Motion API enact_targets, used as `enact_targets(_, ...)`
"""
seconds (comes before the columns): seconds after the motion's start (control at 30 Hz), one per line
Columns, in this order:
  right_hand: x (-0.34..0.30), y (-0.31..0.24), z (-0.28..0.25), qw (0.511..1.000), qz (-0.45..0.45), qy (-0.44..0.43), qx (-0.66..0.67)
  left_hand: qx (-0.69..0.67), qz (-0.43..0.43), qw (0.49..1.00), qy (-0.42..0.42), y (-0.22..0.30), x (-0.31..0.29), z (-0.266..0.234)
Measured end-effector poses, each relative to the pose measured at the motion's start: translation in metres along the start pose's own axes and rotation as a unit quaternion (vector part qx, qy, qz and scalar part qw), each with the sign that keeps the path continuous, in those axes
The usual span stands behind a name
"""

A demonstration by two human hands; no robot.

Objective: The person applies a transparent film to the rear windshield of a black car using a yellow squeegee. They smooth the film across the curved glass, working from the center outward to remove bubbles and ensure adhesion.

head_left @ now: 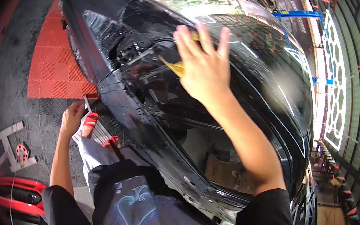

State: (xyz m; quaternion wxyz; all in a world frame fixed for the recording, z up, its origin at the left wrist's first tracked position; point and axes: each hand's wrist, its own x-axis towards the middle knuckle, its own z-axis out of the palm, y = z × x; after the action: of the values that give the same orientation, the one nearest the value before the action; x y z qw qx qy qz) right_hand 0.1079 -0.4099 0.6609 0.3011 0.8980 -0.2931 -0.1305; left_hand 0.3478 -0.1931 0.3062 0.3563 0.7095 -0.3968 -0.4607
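A black car (134,120) stands before me, its glossy side wrinkled and wet-looking in places. Over the upper edge of its side window my right hand (205,68) lies with fingers straight and spread. A thin yellow piece (175,68), perhaps a cloth, sticks out from beneath that palm and shows between the fingers; most of it is covered. Down at my left side, clear of the car, my left hand (71,119) is closed around a slim, pale, strip-like tool (87,103). Its exact kind cannot be made out.
Red ridged floor tiles (57,68) lie along the car's left end. At lower left are a pale frame (10,143), a red reel (22,152) and a red bumper-like part (1,196). A cardboard box (222,171) shows at the rear side window. Blue lift arms (300,14) stand beyond.
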Motion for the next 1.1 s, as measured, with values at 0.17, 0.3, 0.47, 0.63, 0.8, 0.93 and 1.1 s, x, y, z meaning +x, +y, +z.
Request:
enact_targets(0.17,-0.093,0.038,-0.056,0.997,0.072,0.002,0.002,0.136,-0.100,0.983,0.071,-0.128,-0.028,-0.069)
enact_targets(0.3,-0.176,0.055,-0.088,0.980,0.193,-0.042,-0.037,0.169,-0.089,0.979,0.071,-0.138,-0.029,-0.101)
enact_targets(0.47,-0.068,0.020,-0.031,0.990,0.128,0.060,-0.023,0.061,0.097,0.993,-0.004,0.035,0.047,0.007)
enact_targets(0.63,-0.151,0.047,-0.065,0.983,0.179,0.047,0.017,0.112,0.122,0.986,-0.034,0.086,0.051,-0.038)
enact_targets(0.8,-0.251,0.047,-0.100,0.928,0.365,0.038,-0.060,0.131,0.092,0.987,0.018,0.004,0.068,-0.093)
enact_targets(0.93,-0.142,0.008,-0.044,0.928,0.336,0.151,0.052,0.129,0.186,0.965,-0.131,0.133,0.041,0.005)
enact_targets(1.1,-0.051,-0.046,-0.028,0.909,0.235,0.197,0.282,0.032,0.228,0.892,-0.389,0.261,-0.028,0.058)
